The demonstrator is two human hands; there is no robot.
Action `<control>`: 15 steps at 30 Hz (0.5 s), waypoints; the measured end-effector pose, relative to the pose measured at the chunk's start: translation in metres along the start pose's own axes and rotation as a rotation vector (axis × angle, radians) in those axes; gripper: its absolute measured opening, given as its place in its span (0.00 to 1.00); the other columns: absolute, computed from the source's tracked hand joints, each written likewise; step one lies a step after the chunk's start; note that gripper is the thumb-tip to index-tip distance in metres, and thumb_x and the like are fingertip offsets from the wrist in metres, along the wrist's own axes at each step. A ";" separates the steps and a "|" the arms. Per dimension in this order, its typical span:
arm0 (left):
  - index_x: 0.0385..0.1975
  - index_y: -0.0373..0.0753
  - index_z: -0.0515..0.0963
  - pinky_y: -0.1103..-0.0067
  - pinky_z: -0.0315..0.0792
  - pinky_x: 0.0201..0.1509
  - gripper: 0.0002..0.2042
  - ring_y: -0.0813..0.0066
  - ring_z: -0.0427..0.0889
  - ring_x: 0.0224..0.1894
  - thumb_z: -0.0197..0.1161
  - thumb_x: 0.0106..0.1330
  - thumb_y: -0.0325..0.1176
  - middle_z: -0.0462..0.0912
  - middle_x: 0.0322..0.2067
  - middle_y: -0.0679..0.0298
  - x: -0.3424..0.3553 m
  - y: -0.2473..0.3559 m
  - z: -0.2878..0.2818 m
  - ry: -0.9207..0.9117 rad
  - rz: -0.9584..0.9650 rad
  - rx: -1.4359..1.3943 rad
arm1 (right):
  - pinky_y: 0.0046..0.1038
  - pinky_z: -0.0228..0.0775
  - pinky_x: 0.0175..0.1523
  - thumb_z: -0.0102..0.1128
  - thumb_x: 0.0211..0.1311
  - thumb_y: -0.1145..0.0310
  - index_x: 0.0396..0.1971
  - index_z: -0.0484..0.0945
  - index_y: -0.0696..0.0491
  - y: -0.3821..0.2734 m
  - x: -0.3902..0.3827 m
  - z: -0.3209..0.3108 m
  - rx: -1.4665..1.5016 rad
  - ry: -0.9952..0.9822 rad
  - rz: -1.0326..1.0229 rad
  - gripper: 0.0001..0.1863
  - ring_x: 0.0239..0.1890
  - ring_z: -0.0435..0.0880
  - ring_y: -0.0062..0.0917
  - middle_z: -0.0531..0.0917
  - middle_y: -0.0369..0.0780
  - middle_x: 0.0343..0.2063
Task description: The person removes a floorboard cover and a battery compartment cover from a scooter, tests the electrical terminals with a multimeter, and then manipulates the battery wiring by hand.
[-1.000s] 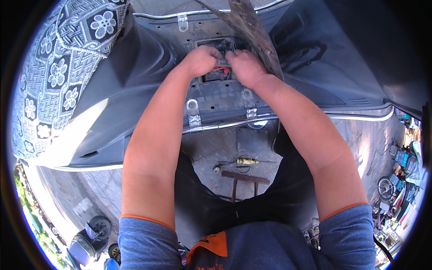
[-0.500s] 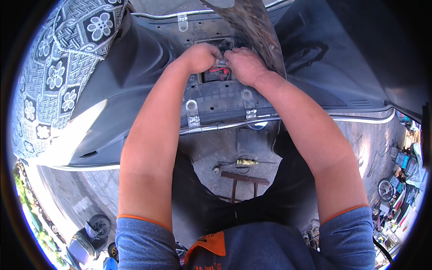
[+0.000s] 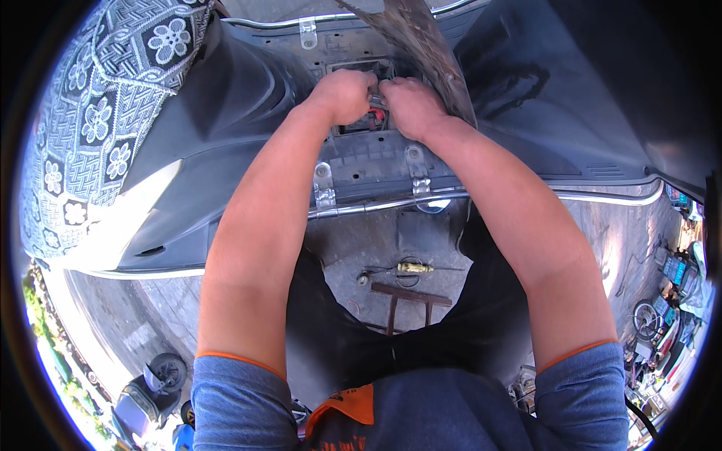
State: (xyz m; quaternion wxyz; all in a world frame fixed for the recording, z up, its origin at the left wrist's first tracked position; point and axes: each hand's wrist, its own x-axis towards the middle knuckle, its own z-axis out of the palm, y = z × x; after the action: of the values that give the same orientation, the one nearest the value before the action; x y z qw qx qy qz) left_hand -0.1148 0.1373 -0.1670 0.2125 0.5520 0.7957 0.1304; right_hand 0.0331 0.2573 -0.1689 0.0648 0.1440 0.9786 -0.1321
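Both my hands reach into a small rectangular compartment [image 3: 359, 126] in the dark floorboard of a scooter [image 3: 376, 161]. My left hand [image 3: 342, 94] is a closed fist at the compartment's left side. My right hand [image 3: 410, 105] is curled beside it, knuckles nearly touching. Between the two fists a small grey part [image 3: 376, 98] shows, and both hands seem to grip it. Just below the fingers a red piece [image 3: 374, 116] sits inside the compartment. What lies deeper inside is hidden by my hands.
A worn, dusty floor mat [image 3: 421, 45] is folded up behind my right hand. A patterned seat cover [image 3: 98, 113] lies at the left. A chrome rail [image 3: 391, 201] edges the floorboard. On the ground below lie a yellow-handled screwdriver [image 3: 414, 267] and a brown metal stand [image 3: 410, 295].
Both hands stay in the compartment, with only small shifts of the fists. The view has drifted slightly.
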 end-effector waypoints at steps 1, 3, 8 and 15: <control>0.48 0.39 0.86 0.58 0.80 0.55 0.13 0.42 0.87 0.50 0.60 0.66 0.29 0.89 0.44 0.45 -0.001 0.001 0.002 0.005 -0.003 -0.026 | 0.44 0.78 0.65 0.61 0.68 0.73 0.52 0.83 0.53 -0.001 -0.002 0.000 0.035 -0.008 0.024 0.14 0.59 0.86 0.45 0.88 0.47 0.52; 0.48 0.39 0.87 0.59 0.80 0.56 0.13 0.42 0.87 0.50 0.60 0.67 0.29 0.89 0.44 0.46 -0.002 0.001 0.001 0.008 -0.014 -0.053 | 0.44 0.78 0.65 0.61 0.69 0.72 0.51 0.84 0.53 -0.002 0.001 -0.003 0.086 -0.029 0.060 0.13 0.59 0.86 0.45 0.88 0.47 0.52; 0.49 0.40 0.87 0.60 0.80 0.55 0.13 0.44 0.87 0.49 0.63 0.67 0.30 0.89 0.44 0.47 0.001 0.001 0.002 0.016 -0.007 -0.053 | 0.46 0.78 0.64 0.60 0.71 0.71 0.51 0.84 0.53 0.002 0.001 -0.001 0.165 -0.006 0.082 0.12 0.59 0.86 0.46 0.88 0.49 0.52; 0.49 0.38 0.86 0.67 0.80 0.51 0.11 0.58 0.88 0.41 0.65 0.69 0.29 0.90 0.39 0.52 -0.004 -0.040 0.015 -0.043 -0.124 -0.677 | 0.47 0.77 0.63 0.58 0.73 0.70 0.51 0.82 0.53 -0.005 0.003 -0.005 0.174 -0.061 0.104 0.11 0.60 0.85 0.47 0.85 0.48 0.55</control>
State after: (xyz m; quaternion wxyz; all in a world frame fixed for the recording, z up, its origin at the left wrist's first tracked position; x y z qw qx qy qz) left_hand -0.1392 0.1194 -0.1966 0.4081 0.4034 0.7345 0.3622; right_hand 0.0280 0.2547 -0.1632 0.0885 0.1957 0.9522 -0.2171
